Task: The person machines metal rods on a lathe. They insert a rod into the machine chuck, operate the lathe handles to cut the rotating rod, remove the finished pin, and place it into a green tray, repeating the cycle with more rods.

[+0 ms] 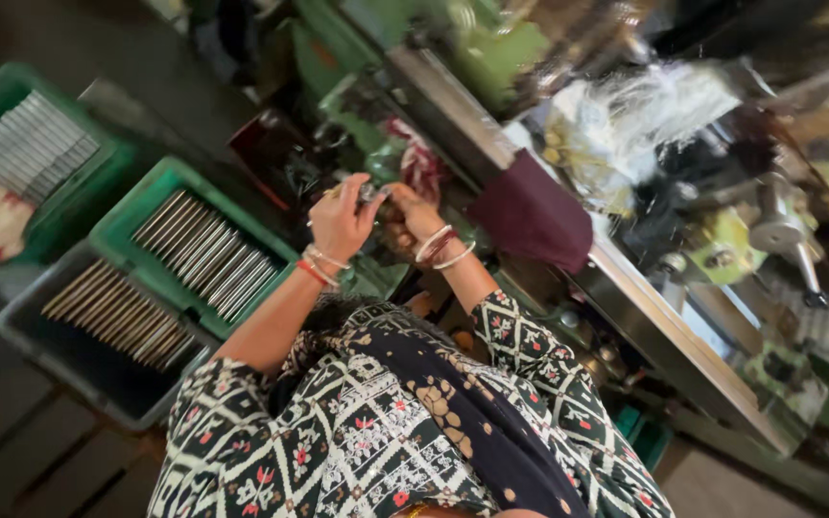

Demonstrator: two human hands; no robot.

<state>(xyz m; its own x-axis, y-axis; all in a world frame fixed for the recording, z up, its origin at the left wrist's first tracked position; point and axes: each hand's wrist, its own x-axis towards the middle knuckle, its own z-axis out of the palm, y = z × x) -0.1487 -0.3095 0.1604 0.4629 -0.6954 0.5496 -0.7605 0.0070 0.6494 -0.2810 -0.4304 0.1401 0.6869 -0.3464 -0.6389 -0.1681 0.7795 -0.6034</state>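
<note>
Both hands meet on small metal part (368, 193): left hand (340, 219) pinches it, right hand (413, 213) grip unclear. Likely rigid, light, slippery; hold by ends.

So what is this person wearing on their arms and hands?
Both arms come out of short, loose sleeves in a dark fabric printed with white geometric shapes and small red flowers. The left hand has pale and red bangles at the wrist; the right hand has pale and dark red bangles. No gloves.
</note>
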